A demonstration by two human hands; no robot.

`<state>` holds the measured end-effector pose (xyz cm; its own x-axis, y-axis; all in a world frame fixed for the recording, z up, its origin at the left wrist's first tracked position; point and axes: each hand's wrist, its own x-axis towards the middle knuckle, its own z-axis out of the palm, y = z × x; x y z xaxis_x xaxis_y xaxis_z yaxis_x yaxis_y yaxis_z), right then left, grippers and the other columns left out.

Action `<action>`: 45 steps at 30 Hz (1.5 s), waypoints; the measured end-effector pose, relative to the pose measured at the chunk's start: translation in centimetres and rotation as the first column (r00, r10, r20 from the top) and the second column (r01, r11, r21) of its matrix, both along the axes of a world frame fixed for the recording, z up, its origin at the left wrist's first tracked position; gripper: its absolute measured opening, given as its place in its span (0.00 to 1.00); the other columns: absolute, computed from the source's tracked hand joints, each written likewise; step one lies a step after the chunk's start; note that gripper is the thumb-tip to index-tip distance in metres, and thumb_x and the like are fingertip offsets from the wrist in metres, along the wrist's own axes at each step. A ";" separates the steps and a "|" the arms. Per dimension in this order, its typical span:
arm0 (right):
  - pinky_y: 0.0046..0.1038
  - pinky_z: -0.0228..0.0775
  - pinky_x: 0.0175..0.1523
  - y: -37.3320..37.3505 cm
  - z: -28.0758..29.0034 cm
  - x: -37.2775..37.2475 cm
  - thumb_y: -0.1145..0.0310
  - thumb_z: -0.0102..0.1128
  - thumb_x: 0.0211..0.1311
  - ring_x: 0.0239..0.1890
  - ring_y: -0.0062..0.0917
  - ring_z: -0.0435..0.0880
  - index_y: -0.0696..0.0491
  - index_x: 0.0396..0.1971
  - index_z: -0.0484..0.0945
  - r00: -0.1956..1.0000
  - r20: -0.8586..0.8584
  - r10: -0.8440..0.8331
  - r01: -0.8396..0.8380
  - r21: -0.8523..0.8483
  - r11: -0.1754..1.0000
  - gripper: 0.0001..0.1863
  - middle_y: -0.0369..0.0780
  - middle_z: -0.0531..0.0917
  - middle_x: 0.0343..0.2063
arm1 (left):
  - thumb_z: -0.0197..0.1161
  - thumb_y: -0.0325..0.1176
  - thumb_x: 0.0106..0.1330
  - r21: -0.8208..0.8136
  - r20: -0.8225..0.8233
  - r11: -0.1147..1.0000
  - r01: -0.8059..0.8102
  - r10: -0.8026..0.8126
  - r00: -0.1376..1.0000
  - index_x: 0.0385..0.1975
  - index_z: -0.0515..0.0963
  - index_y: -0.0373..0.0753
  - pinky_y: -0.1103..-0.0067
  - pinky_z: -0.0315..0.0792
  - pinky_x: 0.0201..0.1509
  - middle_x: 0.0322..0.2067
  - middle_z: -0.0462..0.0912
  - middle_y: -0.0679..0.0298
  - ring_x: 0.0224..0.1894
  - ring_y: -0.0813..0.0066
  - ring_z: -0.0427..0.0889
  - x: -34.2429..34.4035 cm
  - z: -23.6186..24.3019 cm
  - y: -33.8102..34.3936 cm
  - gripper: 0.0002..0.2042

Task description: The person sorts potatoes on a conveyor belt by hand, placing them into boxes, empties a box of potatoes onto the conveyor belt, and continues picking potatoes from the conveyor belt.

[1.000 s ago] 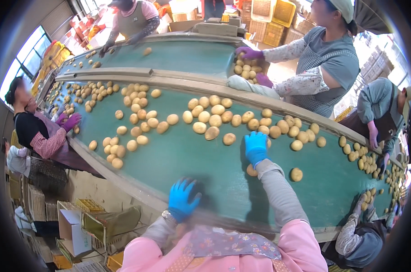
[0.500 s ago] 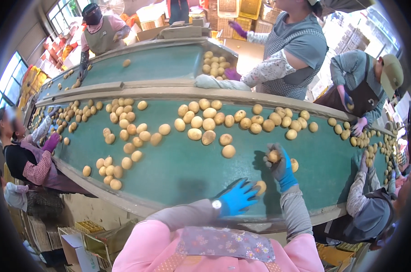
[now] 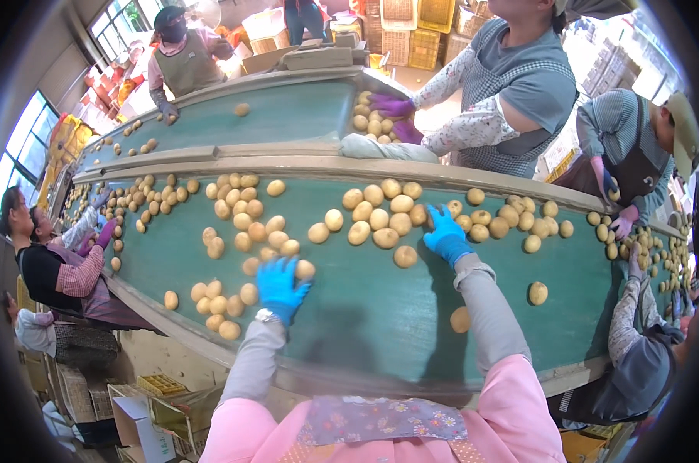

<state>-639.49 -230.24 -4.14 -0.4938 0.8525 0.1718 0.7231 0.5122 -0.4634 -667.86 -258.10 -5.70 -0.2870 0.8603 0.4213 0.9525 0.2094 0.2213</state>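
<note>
Many round, tan potatoes (image 3: 400, 224) lie on the green conveyor belt (image 3: 365, 309). My left hand (image 3: 282, 289), in a blue glove, is open over the belt left of centre, its fingers spread beside a potato (image 3: 305, 269) that they seem to touch. My right hand (image 3: 447, 235), also blue-gloved, reaches farther up the belt with fingers apart, its fingertips at the edge of a group of potatoes (image 3: 418, 215); whether they touch one is hard to tell.
Co-workers stand across the belt (image 3: 531, 108), far left (image 3: 52, 270) and near right (image 3: 643, 363), several with hands among potatoes. A divider rail (image 3: 388, 172) separates a farther belt (image 3: 265, 112). Crates (image 3: 423, 50) are stacked behind; boxes (image 3: 145, 424) sit below the left edge.
Since half a second ago my left hand has moved up and leftward. My right hand, which held a potato, has moved forward and left and now has its fingers apart.
</note>
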 end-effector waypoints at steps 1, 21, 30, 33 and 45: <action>0.41 0.72 0.52 -0.3 -0.4 -0.7 0.71 0.57 0.52 0.51 0.45 0.77 0.46 0.62 0.68 0.979 0.202 -0.037 0.032 0.030 0.999 0.33 0.52 0.67 0.60 | 0.68 0.46 0.54 -0.037 0.050 0.999 -0.040 0.042 0.998 0.48 0.77 0.40 0.63 0.68 0.54 0.46 0.79 0.56 0.48 0.53 0.76 -1.6 -0.1 -1.8 0.24; 0.28 0.69 0.55 -4.1 3.0 -12.4 0.66 0.70 0.50 0.49 0.29 0.76 0.61 0.57 0.68 0.838 -0.481 -0.259 -0.039 -0.525 0.850 0.34 0.43 0.77 0.47 | 0.62 0.40 0.55 -0.321 0.044 0.914 0.247 -0.246 0.968 0.54 0.76 0.51 0.46 0.50 0.67 0.61 0.67 0.58 0.65 0.45 0.59 -7.2 -0.1 -11.3 0.23; 0.35 0.74 0.52 -13.6 -0.9 -18.0 0.55 0.68 0.52 0.47 0.37 0.81 0.55 0.55 0.71 0.974 -0.222 0.035 -0.132 -0.439 0.889 0.32 0.49 0.81 0.44 | 0.62 0.39 0.58 -0.056 0.063 0.867 -0.494 0.497 0.865 0.51 0.74 0.36 0.57 0.62 0.60 0.51 0.74 0.49 0.57 0.47 0.69 -23.7 -3.1 -15.8 0.22; 0.31 0.76 0.47 -17.6 -0.9 -17.0 0.58 0.69 0.54 0.42 0.30 0.82 0.56 0.55 0.71 0.932 -0.357 -0.064 -0.179 -0.607 0.774 0.31 0.45 0.81 0.42 | 0.64 0.38 0.57 -0.044 0.432 0.874 -0.484 0.454 0.780 0.53 0.72 0.34 0.58 0.66 0.56 0.52 0.73 0.46 0.54 0.46 0.70 -23.6 -1.7 -14.8 0.25; 0.20 0.70 0.24 -27.3 1.4 2.7 0.52 0.51 0.68 0.25 0.20 0.79 0.55 0.56 0.71 0.246 -0.717 -0.652 0.425 -0.525 0.738 0.25 0.41 0.80 0.40 | 0.65 0.42 0.52 -0.124 0.062 0.863 0.490 -0.486 0.872 0.50 0.77 0.46 0.48 0.57 0.65 0.51 0.75 0.55 0.63 0.54 0.66 -16.7 -3.5 -6.5 0.23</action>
<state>-636.82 -257.49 -2.73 0.3902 0.9206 -0.0145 -0.0079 -0.0124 -0.9999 -684.53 -264.61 -9.18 0.1738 0.9404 0.2922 0.9344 -0.2511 0.2525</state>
